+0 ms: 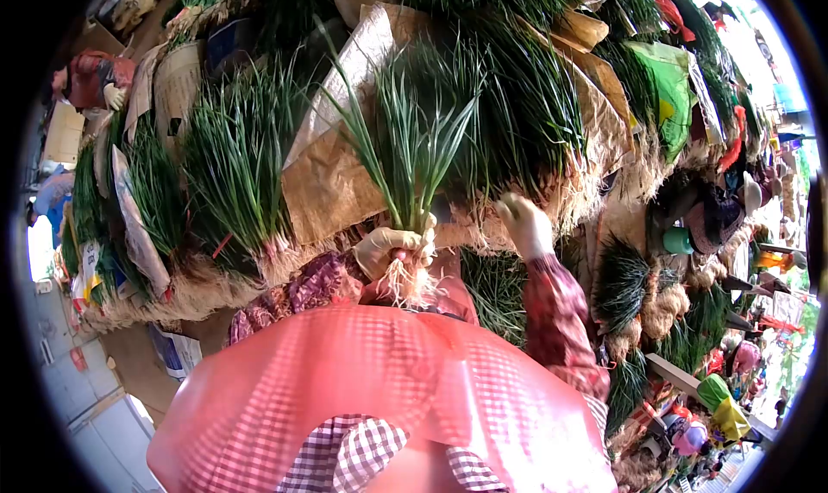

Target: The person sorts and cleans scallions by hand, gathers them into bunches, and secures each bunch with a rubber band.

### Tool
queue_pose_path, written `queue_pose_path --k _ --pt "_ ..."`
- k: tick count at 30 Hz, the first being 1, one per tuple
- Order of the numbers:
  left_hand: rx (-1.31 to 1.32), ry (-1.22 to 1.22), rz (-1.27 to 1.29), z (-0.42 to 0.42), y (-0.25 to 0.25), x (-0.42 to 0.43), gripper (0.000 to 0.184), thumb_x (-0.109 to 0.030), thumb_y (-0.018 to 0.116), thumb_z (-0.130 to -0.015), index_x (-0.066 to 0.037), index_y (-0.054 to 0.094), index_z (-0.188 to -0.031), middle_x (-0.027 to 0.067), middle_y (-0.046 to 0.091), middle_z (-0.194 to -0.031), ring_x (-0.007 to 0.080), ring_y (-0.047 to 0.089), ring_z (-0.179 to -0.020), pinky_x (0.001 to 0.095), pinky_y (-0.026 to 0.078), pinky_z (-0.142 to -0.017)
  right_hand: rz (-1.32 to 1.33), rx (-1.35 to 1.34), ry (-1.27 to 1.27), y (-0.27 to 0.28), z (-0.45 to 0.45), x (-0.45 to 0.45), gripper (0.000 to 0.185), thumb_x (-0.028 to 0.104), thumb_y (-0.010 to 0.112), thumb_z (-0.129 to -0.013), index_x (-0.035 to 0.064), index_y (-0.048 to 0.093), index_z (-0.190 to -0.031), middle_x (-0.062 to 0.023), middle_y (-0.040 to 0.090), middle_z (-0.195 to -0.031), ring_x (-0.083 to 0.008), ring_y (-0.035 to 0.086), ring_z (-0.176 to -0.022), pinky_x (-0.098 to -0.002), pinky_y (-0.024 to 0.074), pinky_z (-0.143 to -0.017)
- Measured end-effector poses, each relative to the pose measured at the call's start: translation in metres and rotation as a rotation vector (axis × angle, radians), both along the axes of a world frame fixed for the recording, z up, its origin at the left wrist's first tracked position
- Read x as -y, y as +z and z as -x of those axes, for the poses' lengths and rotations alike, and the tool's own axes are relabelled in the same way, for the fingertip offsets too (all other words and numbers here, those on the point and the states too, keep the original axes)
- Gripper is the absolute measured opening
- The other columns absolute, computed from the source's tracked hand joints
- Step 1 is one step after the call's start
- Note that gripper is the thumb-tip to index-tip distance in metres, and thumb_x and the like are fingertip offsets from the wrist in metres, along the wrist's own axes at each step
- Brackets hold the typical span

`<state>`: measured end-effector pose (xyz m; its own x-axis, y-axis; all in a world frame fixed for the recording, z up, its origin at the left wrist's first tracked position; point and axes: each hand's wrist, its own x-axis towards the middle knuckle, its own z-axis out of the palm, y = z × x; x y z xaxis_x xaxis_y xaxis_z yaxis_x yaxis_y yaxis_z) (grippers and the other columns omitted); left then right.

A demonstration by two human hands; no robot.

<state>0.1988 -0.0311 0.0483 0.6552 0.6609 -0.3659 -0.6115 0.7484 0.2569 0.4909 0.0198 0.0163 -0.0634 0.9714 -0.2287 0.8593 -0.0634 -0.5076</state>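
A small bunch of green-leaved plants (412, 161) stands upright in front of my chest, its pale roots hanging down. My left hand (392, 250), in a light glove, is wrapped round the bunch just above the roots. To the right, my right hand (524, 224), also gloved, is raised beside the root ends of a large heap of the same plants (526, 105). Its fingers look bent together, and whatever they may hold is too small to tell. Brown paper (332, 191) lies behind the held bunch on the left.
More plants (241, 157) lie in rows along the left, with paper sheets between them. A green bag (668, 96) is at the upper right. Another person (95, 79) in red is at the far left. Below right are bundled plants (623, 282) and a metal bar (673, 374).
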Motion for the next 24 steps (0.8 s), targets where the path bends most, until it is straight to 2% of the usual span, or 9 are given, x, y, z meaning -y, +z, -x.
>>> queue_pose_path --k 1,3,7,15,16,17,20,21,24 --pt "-0.008 -0.020 -0.008 -0.002 0.003 -0.002 0.033 -0.002 0.064 -0.078 -0.005 0.052 -0.109 0.0033 0.057 -0.086 0.0105 0.056 -0.067 0.0303 0.050 -0.073 -0.137 -0.035 -0.013 -0.011 0.016 -0.021 0.030 0.036 0.066 -0.084 0.0100 0.069 -0.098 -0.0104 0.069 -0.088 -0.0191 0.066 -0.074 -0.0326 0.0532 -0.072" --pt "-0.099 0.027 0.025 -0.009 0.016 -0.005 0.027 0.000 0.066 -0.078 -0.003 0.057 -0.103 0.0035 0.060 -0.091 0.0053 0.052 -0.057 0.0248 0.049 -0.069 0.151 0.038 -0.048 -0.021 0.033 -0.058 0.028 0.035 0.066 -0.084 0.0097 0.069 -0.095 -0.0093 0.069 -0.085 -0.0188 0.066 -0.072 -0.0317 0.0527 -0.072" --pt "-0.142 0.053 0.054 -0.007 0.027 -0.008 0.020 -0.001 0.063 -0.082 -0.004 0.057 -0.101 0.0023 0.058 -0.082 0.0061 0.052 -0.059 0.0204 0.048 -0.063 0.332 -0.745 -0.316 0.022 0.016 -0.060 0.010 0.012 0.065 -0.085 0.0031 0.066 -0.089 -0.0036 0.065 -0.073 -0.0063 0.052 -0.054 -0.0224 0.0441 -0.049" --pt "-0.409 0.040 0.126 -0.040 0.001 -0.003 0.026 -0.002 0.063 -0.084 -0.001 0.060 -0.109 0.0058 0.060 -0.075 0.0071 0.051 -0.052 0.0160 0.039 -0.044 0.547 -1.274 -0.414 0.058 0.086 0.005 0.005 0.006 0.061 -0.087 0.0009 0.062 -0.088 -0.0050 0.065 -0.079 -0.0135 0.064 -0.065 -0.0260 0.0529 -0.056" --pt "-0.409 0.015 0.152 -0.039 0.001 -0.005 0.025 -0.002 0.063 -0.083 -0.001 0.060 -0.108 0.0064 0.060 -0.075 0.0067 0.052 -0.053 0.0155 0.039 -0.044 -0.019 -0.610 0.035 0.033 0.076 0.004 0.004 0.001 0.059 -0.085 0.0020 0.063 -0.087 -0.0061 0.066 -0.080 -0.0152 0.065 -0.067 -0.0273 0.0543 -0.060" --pt "-0.409 -0.011 0.179 -0.037 0.004 -0.009 0.025 -0.001 0.063 -0.083 0.000 0.060 -0.108 0.0071 0.061 -0.076 0.0063 0.052 -0.054 0.0149 0.039 -0.044 -0.278 -0.453 0.144 0.028 0.075 0.006 0.008 -0.002 0.058 -0.083 0.0034 0.064 -0.086 -0.0064 0.066 -0.081 -0.0156 0.064 -0.068 -0.0283 0.0545 -0.062" --pt "-0.393 -0.005 0.150 -0.030 0.014 -0.012 0.016 0.003 0.063 -0.079 -0.003 0.062 -0.094 0.0095 0.065 -0.080 0.0060 0.056 -0.055 0.0135 0.041 -0.044 -0.101 -1.163 -0.359 0.033 0.069 0.004 0.006 0.002 0.063 -0.084 0.0075 0.064 -0.084 -0.0046 0.067 -0.078 -0.0115 0.061 -0.067 -0.0262 0.0523 -0.061" --pt "-0.398 -0.020 0.118 -0.026 0.026 -0.012 0.016 0.002 0.064 -0.078 -0.004 0.062 -0.093 0.0087 0.065 -0.080 0.0063 0.057 -0.056 0.0136 0.041 -0.044 -0.065 -1.201 -0.595 0.048 0.053 -0.002 0.003 0.008 0.063 -0.087 0.0073 0.064 -0.085 -0.0040 0.066 -0.076 -0.0081 0.058 -0.061 -0.0234 0.0506 -0.055" --pt "-0.433 -0.013 -0.025 -0.011 0.000 -0.003 0.015 -0.001 0.066 -0.077 -0.003 0.063 -0.092 0.0062 0.065 -0.079 0.0063 0.059 -0.059 0.0143 0.041 -0.045 0.128 -0.982 -0.475 0.048 0.014 0.005 0.008 0.013 0.060 -0.090 0.0061 0.063 -0.090 -0.0030 0.065 -0.075 -0.0052 0.054 -0.053 -0.0190 0.0456 -0.047"
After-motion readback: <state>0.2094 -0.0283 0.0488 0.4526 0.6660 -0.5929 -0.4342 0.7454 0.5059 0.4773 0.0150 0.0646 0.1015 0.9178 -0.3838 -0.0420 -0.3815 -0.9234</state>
